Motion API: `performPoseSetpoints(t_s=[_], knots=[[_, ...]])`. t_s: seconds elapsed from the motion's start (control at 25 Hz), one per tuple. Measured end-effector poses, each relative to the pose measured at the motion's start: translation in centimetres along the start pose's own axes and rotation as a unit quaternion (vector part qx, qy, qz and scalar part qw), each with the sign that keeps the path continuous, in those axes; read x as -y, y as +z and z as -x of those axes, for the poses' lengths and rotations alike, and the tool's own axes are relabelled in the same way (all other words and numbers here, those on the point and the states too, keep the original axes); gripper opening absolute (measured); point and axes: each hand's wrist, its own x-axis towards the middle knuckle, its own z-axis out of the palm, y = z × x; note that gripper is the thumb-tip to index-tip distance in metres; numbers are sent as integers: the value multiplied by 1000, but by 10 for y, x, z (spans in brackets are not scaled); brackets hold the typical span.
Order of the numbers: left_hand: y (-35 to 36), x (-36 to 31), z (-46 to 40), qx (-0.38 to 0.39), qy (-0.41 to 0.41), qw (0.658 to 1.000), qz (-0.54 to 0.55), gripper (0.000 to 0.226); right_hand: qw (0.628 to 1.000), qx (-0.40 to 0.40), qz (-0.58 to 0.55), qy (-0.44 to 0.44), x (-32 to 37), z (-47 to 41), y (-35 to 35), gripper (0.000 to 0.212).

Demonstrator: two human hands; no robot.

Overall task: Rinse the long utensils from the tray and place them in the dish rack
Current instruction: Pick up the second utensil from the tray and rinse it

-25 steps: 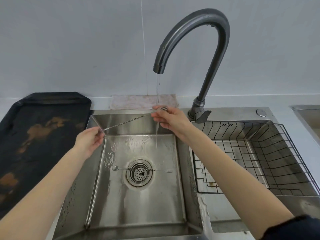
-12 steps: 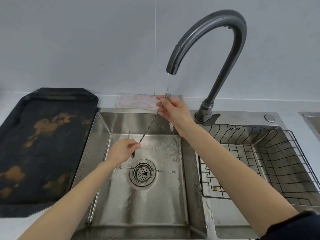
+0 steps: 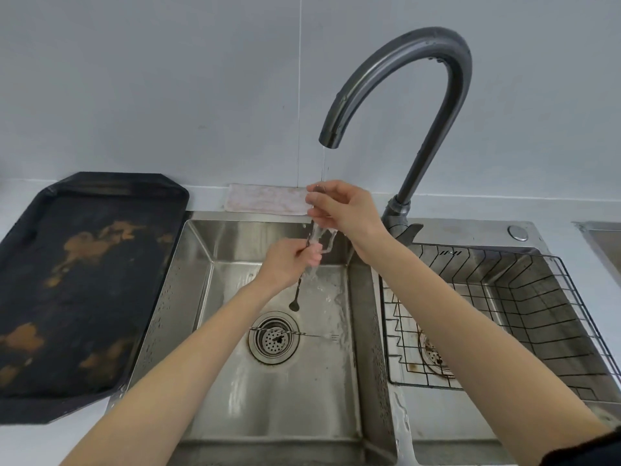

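A long twisted metal spoon (image 3: 297, 295) hangs nearly upright under the running faucet (image 3: 396, 105), bowl end down over the sink (image 3: 275, 405). My right hand (image 3: 339, 210) pinches its top end just below the spout. My left hand (image 3: 289, 264) grips its middle, with water splashing over the fingers. A second long twisted utensil (image 3: 316, 335) with a small fork tip lies flat across the drain (image 3: 274, 338). The black wire dish rack (image 3: 524, 317) sits in the right basin and holds nothing. The dark stained tray (image 3: 80, 284) lies on the counter at left, with nothing on it.
A folded pale cloth (image 3: 265, 199) lies behind the sink against the wall. A round button (image 3: 516, 232) sits on the sink deck right of the faucet base. Another basin edge (image 3: 601, 243) shows at far right.
The spoon has swung from slanted to nearly upright. My left hand slid up its shaft toward my right hand, under the stream. The view shifted slightly.
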Motion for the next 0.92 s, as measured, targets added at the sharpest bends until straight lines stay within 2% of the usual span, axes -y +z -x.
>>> performPoseSetpoints(t_s=[0.16, 0.32, 0.6, 0.76, 0.92], knots=[[0, -4, 0, 7, -6, 999, 50, 28, 999, -31, -5, -8, -1, -2, 0, 12], [-5, -12, -2, 44, 21, 998, 34, 31, 998, -16, 66, 15, -14, 0, -1, 19], [-10, -29, -4, 77, 16, 996, 48, 32, 999, -7, 42, -8, -1, -5, 1, 2], [-11, -29, 0, 42, -2, 993, 108, 31, 995, -58, 68, -39, 9, -8, -5, 25], [-14, -33, -2, 12, -2, 993, 118, 29, 992, -46, 84, -85, 16, -9, -4, 19]])
